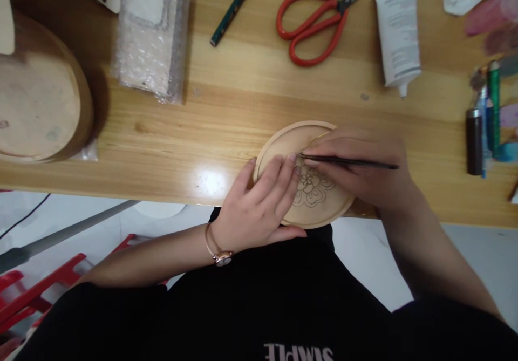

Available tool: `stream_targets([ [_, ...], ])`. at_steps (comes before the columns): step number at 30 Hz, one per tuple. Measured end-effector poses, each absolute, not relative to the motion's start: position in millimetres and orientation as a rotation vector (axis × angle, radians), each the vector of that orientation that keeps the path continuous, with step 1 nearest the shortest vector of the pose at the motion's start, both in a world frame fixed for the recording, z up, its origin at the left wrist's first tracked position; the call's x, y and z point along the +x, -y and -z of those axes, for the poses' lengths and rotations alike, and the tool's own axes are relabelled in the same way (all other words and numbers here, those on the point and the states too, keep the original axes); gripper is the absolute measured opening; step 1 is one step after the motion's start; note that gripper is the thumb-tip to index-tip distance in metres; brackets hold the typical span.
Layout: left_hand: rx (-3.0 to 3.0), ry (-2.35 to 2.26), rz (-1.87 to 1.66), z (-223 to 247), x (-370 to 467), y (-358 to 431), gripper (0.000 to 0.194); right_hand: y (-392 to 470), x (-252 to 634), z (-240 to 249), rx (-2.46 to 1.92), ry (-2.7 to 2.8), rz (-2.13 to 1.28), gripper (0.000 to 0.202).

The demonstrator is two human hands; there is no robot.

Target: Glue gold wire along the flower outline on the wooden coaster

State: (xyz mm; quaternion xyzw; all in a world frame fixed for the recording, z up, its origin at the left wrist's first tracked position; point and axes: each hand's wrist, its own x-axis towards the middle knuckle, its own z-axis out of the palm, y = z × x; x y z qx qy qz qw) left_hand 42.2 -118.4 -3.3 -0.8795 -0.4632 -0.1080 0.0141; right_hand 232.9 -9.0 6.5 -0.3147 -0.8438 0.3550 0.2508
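A round pale wooden board (279, 138) with a raised rim lies at the table's front edge, partly covered by both hands. A flower pattern (311, 188) in dark lines is drawn at its middle. My left hand (259, 204) holds the board, its fingers stretched over the face and its thumb along the near rim. Pinched in my right hand (356, 161) is a slim dark pen-like tool (352, 162). Its tip meets the board beside my left fingertips, just above the flower. Whether it is a pen or a brush I cannot tell. The right hand is slightly blurred.
Red-handled scissors (311, 29), a dark green pencil (234, 10) and a white tube (399, 37) lie farther back. Bubble-wrapped pieces (151, 42) and a large round wooden piece (44, 91) occupy the left. Several pens and a brown marker (474, 140) are at right. Red stools (44, 285) stand below.
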Motion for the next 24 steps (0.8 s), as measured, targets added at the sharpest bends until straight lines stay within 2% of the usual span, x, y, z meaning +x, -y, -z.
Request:
stream_targets([
  [6, -2.761, 1.456, 0.379, 3.2, 41.7, 118.4, 0.077, 3.9, 233.5, -5.6, -0.82, 2.272, -1.03, 0.008],
  [19, -2.742, 1.432, 0.363, 3.6, 40.8, 117.7, 0.078, 9.1, 232.6, -2.1, -0.847, 2.328, -0.906, 0.009],
  [24, -2.742, 1.426, 0.339, 3.5, 40.9, 118.0, 0.076, 12.1, 230.2, -3.8, -0.973, 2.296, -0.913, 0.008],
])
